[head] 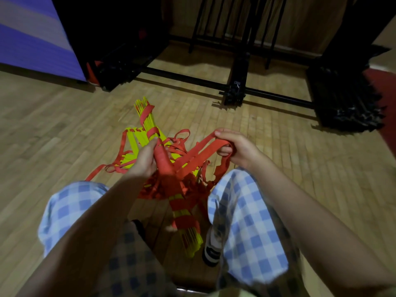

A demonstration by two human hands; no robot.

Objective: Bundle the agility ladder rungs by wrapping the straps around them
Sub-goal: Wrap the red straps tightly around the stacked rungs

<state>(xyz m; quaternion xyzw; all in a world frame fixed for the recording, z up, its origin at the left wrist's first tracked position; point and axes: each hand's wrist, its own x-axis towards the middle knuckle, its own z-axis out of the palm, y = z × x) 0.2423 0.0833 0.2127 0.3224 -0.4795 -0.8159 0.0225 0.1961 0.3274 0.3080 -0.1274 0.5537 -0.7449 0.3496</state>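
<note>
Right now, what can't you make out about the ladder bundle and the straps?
- Head view: rung bundle middle, hidden by left hand and strap wraps.
- Strap end, inside right hand fingers.
- Rung count: blurred.
- Rack contents: too dark.

Rung bundle (pixel 169 183): between the knees, over the floor (pixel 53 129).
Left hand (pixel 144 157): on the bundle.
Right hand (pixel 232 146): right of it, on straps (pixel 201 153).
Metal frame (pixel 235 86): beyond, on the floor.
</note>
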